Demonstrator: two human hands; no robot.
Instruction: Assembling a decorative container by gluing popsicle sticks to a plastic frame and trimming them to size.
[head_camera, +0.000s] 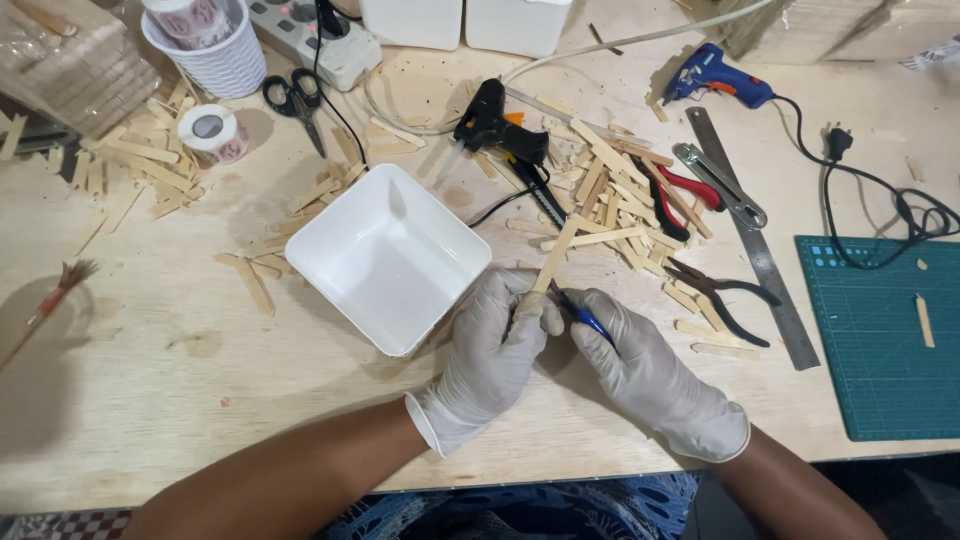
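Head view: wooden stick (556, 256), flat, pale, thin, with rounded ends, stands tilted up from the left hand (495, 350), just in from the near edge of the counter (150, 400). Left hand closed around the stick's lower end; right hand (650, 375) closed on a blue-handled tool (580, 317) touching the stick. Tool tip hidden between the fingers, kind unclear. Both hands in smooth grey gloves. White square tray (390, 255), glossy plastic, sits just beside the left hand. Loose stick pile (610, 190) lies behind, with black pliers (720, 295) and a steel ruler (750, 240) toward the right edge.
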